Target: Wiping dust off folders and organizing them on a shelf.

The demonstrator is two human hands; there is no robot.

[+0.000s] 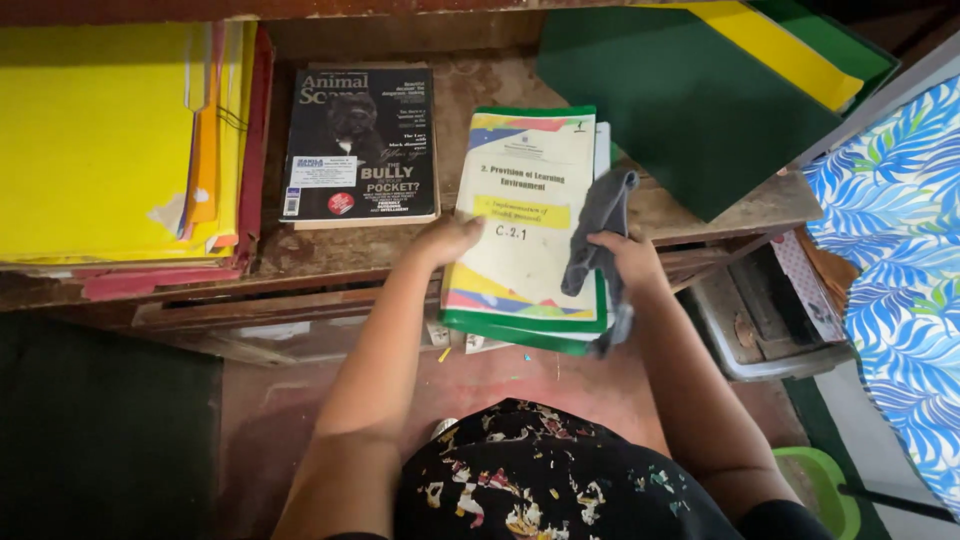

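- While the left hand [447, 240] presses against the left edge of the stack of folders [525, 235], its fingers sit close together, curled onto the cover.
- Over on the stack's right edge, the right hand [630, 262] has its fingers pinched around a grey cloth [598, 228], and the same hand touches the folders there.
- That cloth drapes up over the top folder's right side and trails down past the stack's lower right corner.
- Top folder: a white cover with a colourful striped border, printed text and a yellow highlighted strip; green folders lie under it.
- The stack rests on the worn wooden shelf [480, 85], its near end overhanging the shelf's front edge toward the person.
- Just left of the stack, apart from it, lies a dark magazine [362, 143] with a dog on the cover, flat on the same shelf.
- Farther left of the stack sits a thick pile of yellow folders [100, 140], with orange and red ones showing at its side.
- Beyond the stack, up and to the right, a large green folder [690, 95] lies at an angle, a yellow one on top of it.
- Well right of the stack, a blue leaf-print cloth [890, 260] fills the edge of the view.
- Below the stack, the person's dark, speckled garment [540, 480] and a reddish floor show.
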